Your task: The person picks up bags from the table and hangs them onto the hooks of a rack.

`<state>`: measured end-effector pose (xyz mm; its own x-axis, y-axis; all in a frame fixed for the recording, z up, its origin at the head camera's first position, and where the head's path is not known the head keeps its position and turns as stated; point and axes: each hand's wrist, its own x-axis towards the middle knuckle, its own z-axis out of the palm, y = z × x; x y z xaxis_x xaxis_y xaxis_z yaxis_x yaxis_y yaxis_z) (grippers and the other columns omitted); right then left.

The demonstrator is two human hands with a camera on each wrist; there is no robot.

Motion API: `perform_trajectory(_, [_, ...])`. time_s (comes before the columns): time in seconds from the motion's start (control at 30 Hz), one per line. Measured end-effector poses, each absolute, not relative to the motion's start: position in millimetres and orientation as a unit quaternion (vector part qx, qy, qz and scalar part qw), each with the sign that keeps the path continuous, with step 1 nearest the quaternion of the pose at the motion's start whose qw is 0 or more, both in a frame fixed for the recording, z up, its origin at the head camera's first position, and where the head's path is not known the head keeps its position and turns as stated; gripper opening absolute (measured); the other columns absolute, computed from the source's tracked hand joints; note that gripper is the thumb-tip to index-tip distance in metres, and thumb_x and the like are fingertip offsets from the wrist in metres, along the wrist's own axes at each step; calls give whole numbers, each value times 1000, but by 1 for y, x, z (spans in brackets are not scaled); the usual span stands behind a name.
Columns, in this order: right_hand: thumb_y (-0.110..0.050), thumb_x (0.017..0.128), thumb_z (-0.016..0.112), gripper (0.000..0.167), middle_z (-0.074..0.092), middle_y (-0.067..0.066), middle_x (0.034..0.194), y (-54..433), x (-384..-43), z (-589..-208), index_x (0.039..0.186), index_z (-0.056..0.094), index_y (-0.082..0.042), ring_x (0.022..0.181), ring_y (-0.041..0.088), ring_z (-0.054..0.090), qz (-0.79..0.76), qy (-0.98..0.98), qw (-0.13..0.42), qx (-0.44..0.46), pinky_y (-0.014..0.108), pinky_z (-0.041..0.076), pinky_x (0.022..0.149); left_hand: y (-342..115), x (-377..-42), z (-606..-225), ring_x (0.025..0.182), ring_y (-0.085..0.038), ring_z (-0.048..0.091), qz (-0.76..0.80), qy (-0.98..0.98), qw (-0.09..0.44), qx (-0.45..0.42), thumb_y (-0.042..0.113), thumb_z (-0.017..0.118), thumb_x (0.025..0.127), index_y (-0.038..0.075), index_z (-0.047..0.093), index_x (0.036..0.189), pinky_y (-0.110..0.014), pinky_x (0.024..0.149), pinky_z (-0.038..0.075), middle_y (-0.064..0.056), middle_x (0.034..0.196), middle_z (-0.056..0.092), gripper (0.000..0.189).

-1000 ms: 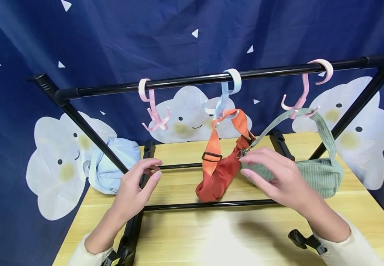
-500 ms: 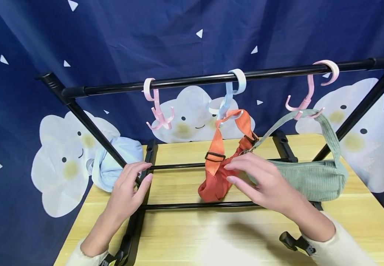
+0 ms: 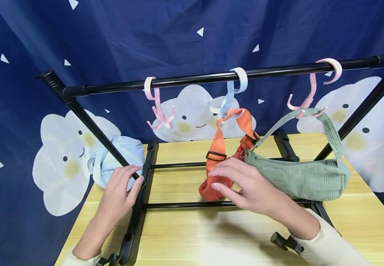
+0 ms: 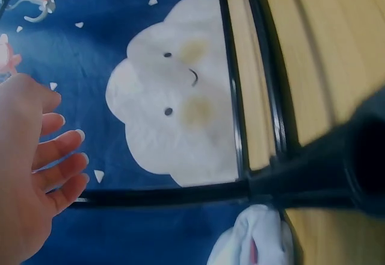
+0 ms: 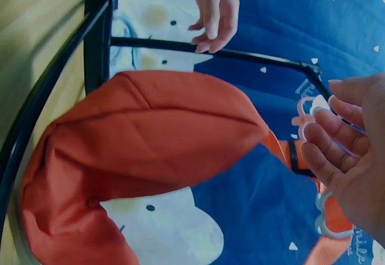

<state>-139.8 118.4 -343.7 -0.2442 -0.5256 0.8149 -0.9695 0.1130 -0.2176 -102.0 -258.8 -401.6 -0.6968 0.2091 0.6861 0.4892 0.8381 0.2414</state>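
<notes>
My right hand hovers in front of the red-orange shoulder bag, its fingers loosely bent and holding nothing. That bag hangs by its orange strap from a light blue hook. To the right, a green corduroy bag hangs by its strap from a pink hook. My left hand is beside the rack's left post, fingers loosely bent around nothing. Behind that post, a light blue bag lies on the table. In the right wrist view, the red-orange bag's body fills the middle, apart from my right fingers.
A black rack's top bar runs across above both hands. On its left part hangs another pink hook bearing nothing. Lower bars cross just above the wooden table. A dark blue curtain with cloud faces stands behind.
My right hand has moved left, from in front of the green bag to the red-orange bag. My left hand has drawn back slightly left and down. The bags stay hanging.
</notes>
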Motion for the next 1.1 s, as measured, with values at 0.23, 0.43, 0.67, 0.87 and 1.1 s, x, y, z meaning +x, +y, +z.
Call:
perform_trajectory(0.23, [-30, 106, 60, 23, 70, 0, 112, 105, -136, -350, 117, 70, -12, 101, 10, 66, 368, -714, 244, 543, 18, 55, 83, -272, -101, -415, 105, -33, 63, -190, -905, 338, -175, 7, 71, 90, -2, 69, 122, -39, 97, 43, -16, 115, 73, 33])
perform_trajectory(0.43, [-26, 104, 64, 21, 70, 0, 112, 93, -137, -354, 117, 70, -11, 106, 12, 66, 346, -717, 233, 559, 25, 55, 92, -289, -101, -429, 113, -36, 62, -178, -923, 313, -135, 7, 72, 91, -1, 68, 123, -42, 102, 42, -17, 116, 72, 33])
perform_trajectory(0.67, [-28, 104, 63, 23, 71, 2, 115, 87, -141, -358, 117, 69, -10, 109, 14, 67, 342, -718, 233, 560, 28, 56, 96, -308, -104, -438, 110, -36, 63, -213, -942, 255, -52, 11, 68, 97, -1, 66, 124, -48, 92, 47, -19, 118, 72, 30])
perform_trajectory(0.87, [-26, 102, 67, 24, 70, 1, 117, 81, -142, -359, 120, 68, -11, 111, 13, 65, 339, -727, 218, 556, 27, 55, 95, -319, -106, -440, 107, -39, 63, -227, -948, 223, 12, 16, 66, 99, -3, 66, 126, -53, 89, 49, -23, 121, 70, 33])
perform_trajectory(1.1, [-24, 98, 72, 27, 69, 0, 119, 71, -142, -360, 122, 67, -13, 112, 13, 66, 339, -735, 199, 552, 26, 55, 95, -338, -112, -445, 110, -46, 62, -208, -958, 189, 59, 18, 65, 99, -7, 62, 129, -61, 92, 47, -30, 124, 66, 40])
